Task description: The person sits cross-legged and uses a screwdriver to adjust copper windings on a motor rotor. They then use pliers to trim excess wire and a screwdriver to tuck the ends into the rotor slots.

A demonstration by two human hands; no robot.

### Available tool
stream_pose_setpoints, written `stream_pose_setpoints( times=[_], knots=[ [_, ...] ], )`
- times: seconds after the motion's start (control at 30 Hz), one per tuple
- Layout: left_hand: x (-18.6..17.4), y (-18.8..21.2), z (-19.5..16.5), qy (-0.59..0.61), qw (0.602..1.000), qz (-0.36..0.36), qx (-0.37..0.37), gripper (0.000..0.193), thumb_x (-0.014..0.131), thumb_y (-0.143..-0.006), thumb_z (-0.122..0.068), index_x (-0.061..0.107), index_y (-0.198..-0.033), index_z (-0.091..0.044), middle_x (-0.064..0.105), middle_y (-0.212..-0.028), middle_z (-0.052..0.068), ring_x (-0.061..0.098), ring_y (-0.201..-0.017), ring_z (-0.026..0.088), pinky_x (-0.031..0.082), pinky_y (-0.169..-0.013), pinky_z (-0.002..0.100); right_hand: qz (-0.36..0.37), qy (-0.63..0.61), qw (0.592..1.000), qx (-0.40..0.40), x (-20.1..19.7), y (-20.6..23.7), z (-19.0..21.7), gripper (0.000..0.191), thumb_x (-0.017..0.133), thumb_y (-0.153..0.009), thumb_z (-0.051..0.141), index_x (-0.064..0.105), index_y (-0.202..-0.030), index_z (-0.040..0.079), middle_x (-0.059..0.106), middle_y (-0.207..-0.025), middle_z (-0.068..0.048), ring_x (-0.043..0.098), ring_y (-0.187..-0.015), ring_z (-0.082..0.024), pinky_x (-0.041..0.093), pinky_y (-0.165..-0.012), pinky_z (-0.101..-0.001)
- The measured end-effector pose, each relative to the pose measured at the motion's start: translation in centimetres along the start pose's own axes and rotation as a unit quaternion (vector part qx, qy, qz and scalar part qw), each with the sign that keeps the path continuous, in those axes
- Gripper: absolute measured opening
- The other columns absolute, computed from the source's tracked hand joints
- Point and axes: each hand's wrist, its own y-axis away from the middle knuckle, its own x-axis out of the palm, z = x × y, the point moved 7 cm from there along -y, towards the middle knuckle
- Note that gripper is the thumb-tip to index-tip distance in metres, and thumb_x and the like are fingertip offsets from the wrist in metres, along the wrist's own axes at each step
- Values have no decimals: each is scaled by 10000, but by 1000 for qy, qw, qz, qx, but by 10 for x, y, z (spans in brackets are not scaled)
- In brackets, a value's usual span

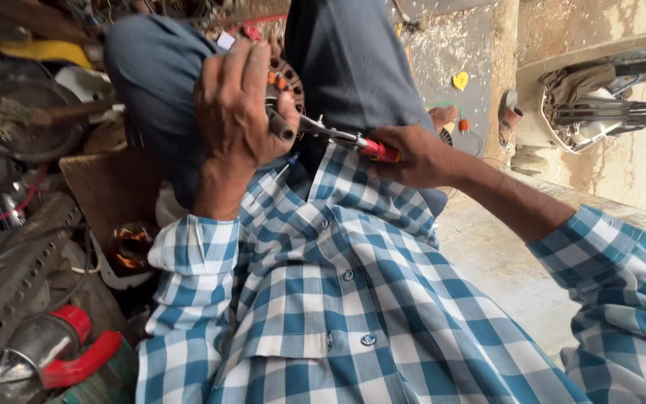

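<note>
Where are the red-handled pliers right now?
In the head view, the red-handled pliers sit just above centre, handle gripped in the right hand, jaws reaching to the round motor winding that the left hand holds.

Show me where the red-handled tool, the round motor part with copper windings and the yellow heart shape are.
red-handled tool (pixel 379 150), head view, on the red grip beside the right hand.
round motor part (pixel 287 78), head view, on its copper-wound rim right of the left hand.
yellow heart shape (pixel 460 80), head view, on its middle.
</note>
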Motion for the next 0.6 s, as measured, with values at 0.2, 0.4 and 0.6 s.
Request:
stream_pose_setpoints(
  times=[0.2, 0.4, 0.6],
  knots=[
    [-9, -10, 5, 137, 988, -19, 62, 491, 476, -1076, -350, 628, -1262, 78, 653, -1162, 245, 654, -1008, 365, 548, -893, 489, -142, 116, 983, 4, 11, 0, -4, 340, 853, -848, 339, 652, -948, 83, 656, -746, -95, 642, -638, -249, 513, -606, -408],
    [37, -22, 48, 112, 962, 212, -132, 296, 555, -932, -285, 687, -972, -23, 660, -809, 174, 638, -724, 297, 501, -704, 450, -276, 197, 938, -74, 17, 11, 12, 364, 806, -858, 216, 638, -1124, 33, 690, -899, -155, 687, -759, -325, 536, -647, -455],
    [10, -7, 35, 147, 984, 75, -61, 272, 583, -1019, -222, 637, -1125, 22, 651, -982, 190, 663, -877, 293, 543, -852, 449, -244, 176, 950, -85, 3, 25, 29, 479, 805, -790, 192, 624, -1193, 7, 671, -957, -241, 656, -764, -421, 524, -635, -495]
  ],
)
